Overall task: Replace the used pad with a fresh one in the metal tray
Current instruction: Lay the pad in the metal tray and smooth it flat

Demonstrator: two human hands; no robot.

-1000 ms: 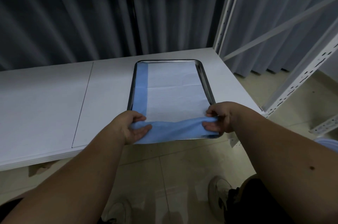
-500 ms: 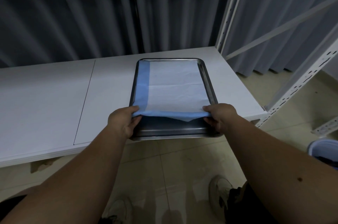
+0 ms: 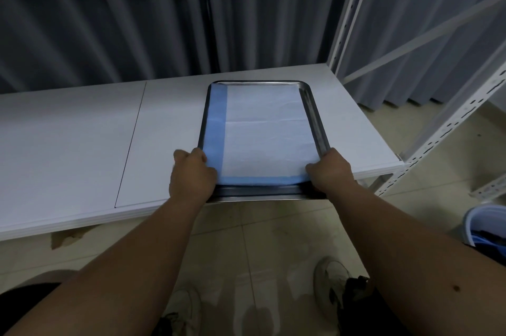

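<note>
The pad [image 3: 262, 133] is lying inside the metal tray [image 3: 315, 122], white face up with a blue border showing along its left and near edges. The tray is sitting on the white table [image 3: 82, 138], its near rim hanging a little past the table's front edge. The left hand [image 3: 191, 174] is closing on the pad's near left corner and the right hand [image 3: 330, 171] on the near right corner; both are curled tight over the blue border, though the fingertips are hiding under the knuckles, so the exact pinch is unclear.

Several things could be going wrong here. The pad is sitting off-centre, hugging the left wall and leaving a bare strip of metal along the right, so it is probably ending up crooked unless nudged over. Pulling toward the body could be dragging the thin sheet out of the far end, or bunching it. Pressing down on the overhanging rim may be tipping the tray off the table. A bucket [image 3: 484, 226] is standing on the floor to the right, near the feet.
</note>
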